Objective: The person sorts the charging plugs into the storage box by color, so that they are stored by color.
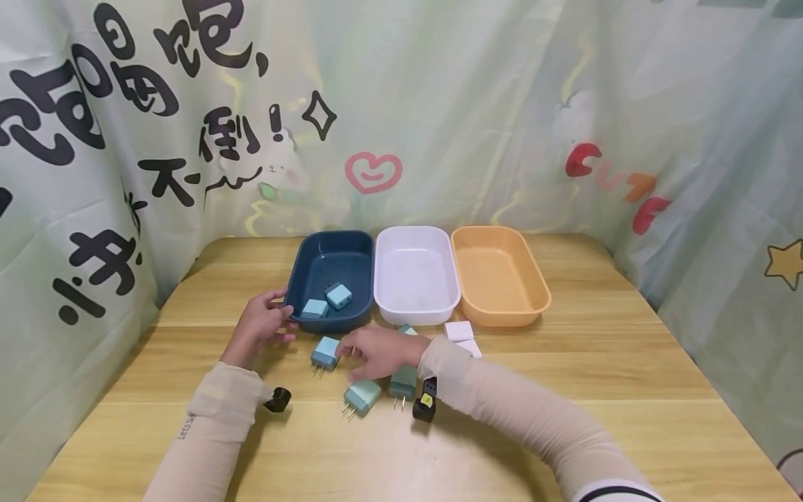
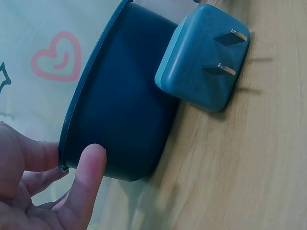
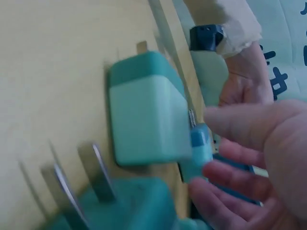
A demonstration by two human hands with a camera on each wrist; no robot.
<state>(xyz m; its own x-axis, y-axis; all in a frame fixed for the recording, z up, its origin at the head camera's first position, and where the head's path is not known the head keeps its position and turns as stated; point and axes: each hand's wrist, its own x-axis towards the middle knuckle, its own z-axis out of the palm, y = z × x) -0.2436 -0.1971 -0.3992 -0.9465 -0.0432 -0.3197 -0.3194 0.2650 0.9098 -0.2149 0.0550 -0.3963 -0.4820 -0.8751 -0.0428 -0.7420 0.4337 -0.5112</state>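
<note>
One green two-pin charger [image 1: 362, 397] lies toward the near edge of the wooden surface [image 1: 627, 362], a second green charger [image 1: 403, 383] to its right, pins likewise pointing nearward. Beyond them hangs the right hand [image 1: 379, 351], thumb and fingers apart with nothing between; whether a fingertip touches the blue two-pin charger [image 1: 324, 353] I cannot tell. That charger rests left of the surface's middle, near the navy tray [image 1: 339, 324]. It should prove light, stiff and slightly slippery, being smooth, rounded and plastic-looking; pinch it by its flat sides, fingers clear of the metal pins, likely its most easily bent part. Past the right wrist lie white blocks [image 1: 459, 331]. The left hand [image 1: 266, 322] touches the navy tray at its near left corner, fingers loosely spread. Inside that tray are two light-blue chargers [image 1: 339, 296]. Farther right, toward the surface's far edge, stand a white tray [image 1: 417, 317] and an orange tray [image 1: 505, 318].
</note>
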